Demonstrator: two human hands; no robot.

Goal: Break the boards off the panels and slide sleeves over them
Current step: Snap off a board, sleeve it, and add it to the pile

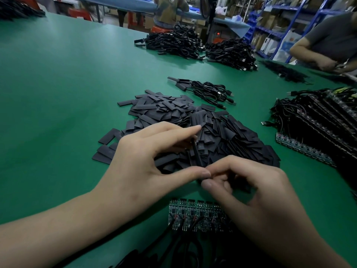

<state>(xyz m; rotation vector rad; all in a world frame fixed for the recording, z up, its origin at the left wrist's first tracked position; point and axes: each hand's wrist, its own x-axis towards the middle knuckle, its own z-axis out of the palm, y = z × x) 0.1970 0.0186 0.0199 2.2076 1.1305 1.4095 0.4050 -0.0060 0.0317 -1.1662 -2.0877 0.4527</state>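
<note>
A wide heap of flat black sleeves [170,113] lies on the green table [58,84]. My left hand [146,157] hovers over its near edge and pinches a black sleeve [195,153] between thumb and fingers. My right hand [251,192], fingers curled, pinches a small dark piece right at the lower end of that sleeve; the piece is mostly hidden by my fingers. Below my hands lies a panel of small boards [193,211] with black cables soldered on.
A stack of board panels with cables [316,128] sits at the right. Sleeved cables [208,91] lie beyond the heap, and bigger cable piles [229,53] further back. Another person's arms [326,60] work at the far right corner.
</note>
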